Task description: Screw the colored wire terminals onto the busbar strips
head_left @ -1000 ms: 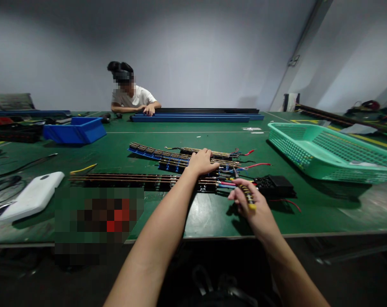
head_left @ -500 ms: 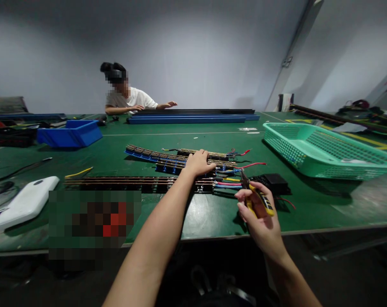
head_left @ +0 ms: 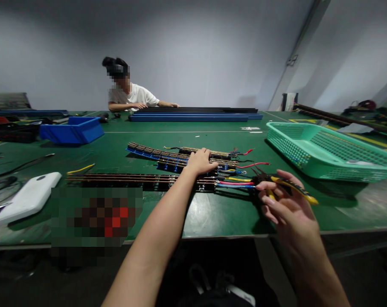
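On the green table, strips lie mid-frame, long axes roughly left to right. The left hand rests unclenched across the rear ones; the right hand, right of centre, grasps pliers. Wire ends lie just left, nearer that hand.

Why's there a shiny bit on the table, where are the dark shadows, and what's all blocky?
Head view: the green table shines pale near its front edge, probably reflecting a light; head view: dark shadows lie under the right hand and the mint basket; head view: square blocks cover a lower-left patch and the face of the other person.
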Available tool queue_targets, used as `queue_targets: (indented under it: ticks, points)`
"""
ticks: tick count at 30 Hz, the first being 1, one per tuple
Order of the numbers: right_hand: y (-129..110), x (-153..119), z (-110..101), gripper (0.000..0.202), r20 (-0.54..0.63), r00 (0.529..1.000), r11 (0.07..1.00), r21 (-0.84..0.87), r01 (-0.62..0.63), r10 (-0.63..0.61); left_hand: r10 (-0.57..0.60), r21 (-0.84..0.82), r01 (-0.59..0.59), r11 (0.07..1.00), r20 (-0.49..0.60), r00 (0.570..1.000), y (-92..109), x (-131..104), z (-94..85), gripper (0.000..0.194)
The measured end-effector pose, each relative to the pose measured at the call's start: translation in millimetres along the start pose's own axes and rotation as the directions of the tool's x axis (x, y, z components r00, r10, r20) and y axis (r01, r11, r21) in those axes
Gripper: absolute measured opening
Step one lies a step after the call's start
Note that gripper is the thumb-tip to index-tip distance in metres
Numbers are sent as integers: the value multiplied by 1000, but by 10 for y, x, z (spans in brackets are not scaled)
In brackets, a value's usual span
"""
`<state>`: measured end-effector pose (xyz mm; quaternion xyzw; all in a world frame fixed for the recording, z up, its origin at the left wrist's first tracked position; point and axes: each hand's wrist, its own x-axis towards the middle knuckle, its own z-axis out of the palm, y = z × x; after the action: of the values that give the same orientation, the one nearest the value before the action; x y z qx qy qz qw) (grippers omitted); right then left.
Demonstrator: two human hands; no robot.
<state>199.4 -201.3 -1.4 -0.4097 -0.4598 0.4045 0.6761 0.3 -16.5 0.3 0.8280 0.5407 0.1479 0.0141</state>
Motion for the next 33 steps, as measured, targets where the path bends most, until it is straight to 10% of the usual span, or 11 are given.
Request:
queue_targets:
  ticks: [17,27,33]
  points:
    - [-43,711,98,65,163,919,929,-153,-337,360,3,-12,-3,1000,-5,1000,-6,10,16,49]
    - [138,698,218,22,436,891,614,-741,273,130,5,-12,-5,1000,-5,1000,-20,9,22,53]
    - [-74,676,165,54,81,936,924,-210,-320,343,8,-8,-8,1000,-8,1000,-19,3,13,51]
